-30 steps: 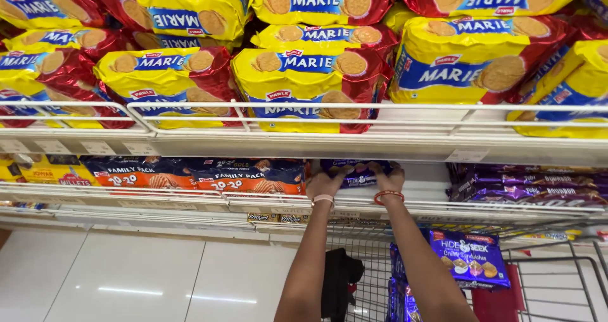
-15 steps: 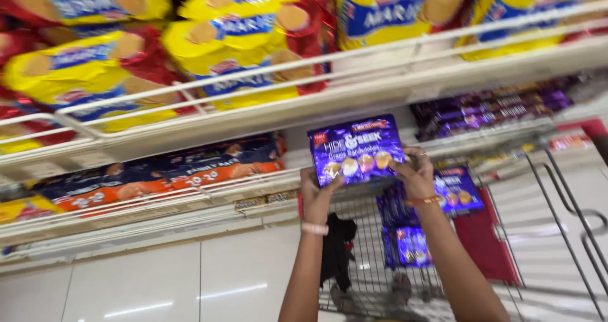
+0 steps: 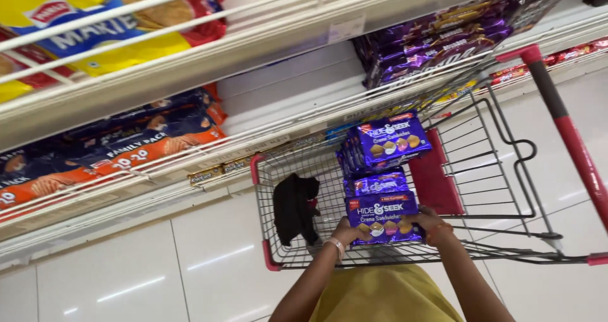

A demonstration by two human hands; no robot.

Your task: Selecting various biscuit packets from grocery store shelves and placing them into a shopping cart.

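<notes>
The left hand (image 3: 347, 232) grasps the left edge of a purple biscuit pack (image 3: 382, 215), and the right hand (image 3: 432, 224) grasps its right edge, so the pack is held flat between both hands, face up, low inside the wire shopping cart (image 3: 487, 170). A pale band sits on the left wrist and a reddish thread on the right wrist. Just beyond the held pack, farther from the hands, a second purple pack (image 3: 379, 184) lies in the cart, and beyond that a stack of more such packs (image 3: 386, 142) leans near the cart's far end, topped by one tilted face up. To the left of the left hand, a black cloth item (image 3: 295, 207) hangs against the cart's inner side. To the right of the right hand stands the red flap (image 3: 436, 177) of the cart's seat, and farther right the red cart handle (image 3: 565, 127) runs diagonally. Beyond the cart, white shelves (image 3: 278, 75) carry blue-and-orange biscuit packs (image 3: 120, 151) on the left, purple packs (image 3: 437, 43) on the right, and yellow biscuit bags (image 3: 82, 18) above. Below lies a glossy white tiled floor (image 3: 126, 277).
</notes>
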